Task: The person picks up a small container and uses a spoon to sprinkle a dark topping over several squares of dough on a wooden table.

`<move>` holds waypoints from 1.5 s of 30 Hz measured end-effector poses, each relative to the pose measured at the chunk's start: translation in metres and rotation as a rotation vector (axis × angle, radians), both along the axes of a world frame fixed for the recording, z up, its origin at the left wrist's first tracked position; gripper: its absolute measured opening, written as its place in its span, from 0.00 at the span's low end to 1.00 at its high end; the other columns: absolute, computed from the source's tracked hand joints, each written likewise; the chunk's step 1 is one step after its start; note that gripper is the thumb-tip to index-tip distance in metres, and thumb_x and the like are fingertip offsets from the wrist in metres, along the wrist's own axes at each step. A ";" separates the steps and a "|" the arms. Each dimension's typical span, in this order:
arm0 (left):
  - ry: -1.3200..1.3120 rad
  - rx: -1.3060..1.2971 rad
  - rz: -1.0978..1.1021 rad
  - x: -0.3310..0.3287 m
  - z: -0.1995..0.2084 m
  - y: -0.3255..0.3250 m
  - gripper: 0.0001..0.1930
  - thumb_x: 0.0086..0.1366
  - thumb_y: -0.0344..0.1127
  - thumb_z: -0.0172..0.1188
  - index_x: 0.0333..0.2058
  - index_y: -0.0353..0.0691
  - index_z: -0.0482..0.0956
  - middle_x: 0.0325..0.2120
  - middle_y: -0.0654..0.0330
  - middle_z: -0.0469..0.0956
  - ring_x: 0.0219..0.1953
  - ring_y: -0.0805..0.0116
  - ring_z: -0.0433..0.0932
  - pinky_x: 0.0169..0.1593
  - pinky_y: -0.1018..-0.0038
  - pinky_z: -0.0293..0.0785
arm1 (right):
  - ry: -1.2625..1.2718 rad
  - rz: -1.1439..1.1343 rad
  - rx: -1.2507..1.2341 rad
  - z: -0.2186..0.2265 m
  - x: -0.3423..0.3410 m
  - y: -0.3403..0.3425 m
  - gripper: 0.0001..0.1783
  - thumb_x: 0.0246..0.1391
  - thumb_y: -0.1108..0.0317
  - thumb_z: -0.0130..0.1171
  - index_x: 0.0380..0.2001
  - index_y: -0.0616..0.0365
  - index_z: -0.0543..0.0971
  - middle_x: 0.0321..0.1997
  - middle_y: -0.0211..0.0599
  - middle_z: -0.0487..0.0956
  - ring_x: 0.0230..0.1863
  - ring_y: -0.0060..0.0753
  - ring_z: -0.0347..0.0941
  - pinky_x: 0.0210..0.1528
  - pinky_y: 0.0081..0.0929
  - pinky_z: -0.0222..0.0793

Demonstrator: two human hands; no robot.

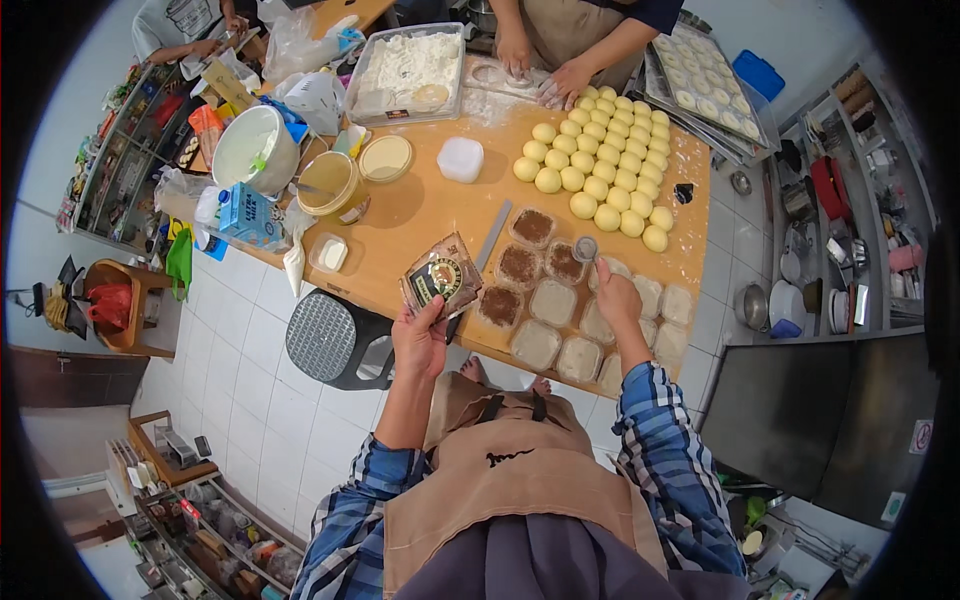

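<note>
My left hand (420,340) grips a brown foil packet (442,272) with a round emblem, held up at the table's near edge. In my right hand (617,297) is a small round sieve (585,249), above a group of square plastic tubs. Several tubs on the left, such as this dusted tub (518,266), have dark brown powder on top. The others, like this pale tub (552,302), show a light beige surface. My fingers cover most of the sieve's handle.
Rows of round dough balls (600,160) sit at the far right. Across the table, a co-worker's hands (570,82) press on floured wood beside a flour bin (405,75). A bucket (332,188), milk carton (250,215) and metal ruler (493,235) lie leftward. A black stool (335,338) stands below.
</note>
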State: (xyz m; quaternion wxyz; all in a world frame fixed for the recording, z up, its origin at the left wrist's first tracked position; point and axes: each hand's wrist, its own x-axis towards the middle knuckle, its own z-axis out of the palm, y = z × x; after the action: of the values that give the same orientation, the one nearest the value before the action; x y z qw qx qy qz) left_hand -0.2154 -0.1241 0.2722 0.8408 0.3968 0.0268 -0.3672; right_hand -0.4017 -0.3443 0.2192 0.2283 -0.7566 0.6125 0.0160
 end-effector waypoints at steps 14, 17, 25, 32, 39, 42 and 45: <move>0.008 -0.019 -0.002 0.007 -0.003 0.006 0.12 0.54 0.21 0.54 0.39 0.34 0.70 0.33 0.58 0.76 0.33 0.71 0.77 0.38 0.78 0.76 | -0.009 0.017 0.041 0.010 0.023 0.000 0.40 0.56 0.41 0.25 0.28 0.65 0.78 0.33 0.58 0.75 0.40 0.54 0.71 0.43 0.45 0.64; 0.021 -0.021 0.004 0.007 -0.001 0.007 0.12 0.54 0.21 0.54 0.39 0.34 0.70 0.33 0.58 0.76 0.33 0.71 0.77 0.38 0.78 0.76 | -0.026 0.027 0.037 0.010 0.025 0.001 0.40 0.56 0.41 0.24 0.28 0.66 0.78 0.34 0.58 0.75 0.40 0.55 0.71 0.44 0.45 0.63; 0.012 -0.002 0.002 0.008 -0.005 0.009 0.13 0.54 0.20 0.54 0.40 0.34 0.69 0.34 0.58 0.76 0.34 0.72 0.77 0.39 0.78 0.75 | -0.030 0.036 0.080 0.009 0.029 0.004 0.40 0.56 0.41 0.24 0.29 0.66 0.77 0.36 0.60 0.74 0.42 0.56 0.70 0.45 0.45 0.63; 0.020 0.000 -0.010 0.007 -0.007 0.009 0.14 0.54 0.20 0.54 0.41 0.35 0.68 0.34 0.59 0.75 0.34 0.72 0.76 0.39 0.79 0.75 | -0.029 0.060 0.092 0.009 0.024 0.011 0.40 0.56 0.41 0.24 0.30 0.66 0.77 0.36 0.61 0.74 0.43 0.56 0.69 0.46 0.44 0.62; -0.002 -0.010 0.001 0.005 -0.007 0.010 0.14 0.54 0.21 0.55 0.41 0.35 0.69 0.34 0.59 0.75 0.34 0.72 0.76 0.38 0.79 0.75 | -0.026 0.049 0.052 0.018 0.020 0.011 0.39 0.56 0.42 0.25 0.28 0.65 0.78 0.34 0.58 0.75 0.40 0.54 0.71 0.43 0.45 0.64; 0.007 -0.009 -0.004 0.003 -0.005 0.008 0.14 0.54 0.21 0.55 0.40 0.35 0.69 0.34 0.59 0.75 0.34 0.73 0.76 0.38 0.79 0.75 | 0.000 0.044 0.038 0.012 0.014 0.007 0.40 0.56 0.42 0.24 0.27 0.65 0.78 0.33 0.57 0.75 0.39 0.54 0.71 0.41 0.45 0.65; 0.002 -0.007 0.003 0.001 0.000 0.006 0.13 0.54 0.21 0.55 0.40 0.36 0.69 0.34 0.60 0.76 0.34 0.73 0.77 0.38 0.79 0.75 | -0.007 0.035 0.028 0.002 0.008 0.003 0.40 0.56 0.41 0.24 0.27 0.64 0.78 0.32 0.56 0.76 0.38 0.55 0.71 0.41 0.45 0.65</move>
State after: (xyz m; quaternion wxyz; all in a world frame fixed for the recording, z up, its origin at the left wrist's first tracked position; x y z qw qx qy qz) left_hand -0.2141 -0.1185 0.2724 0.8429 0.3933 0.0270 -0.3663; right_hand -0.3940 -0.3409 0.2216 0.2408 -0.7639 0.5981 0.0259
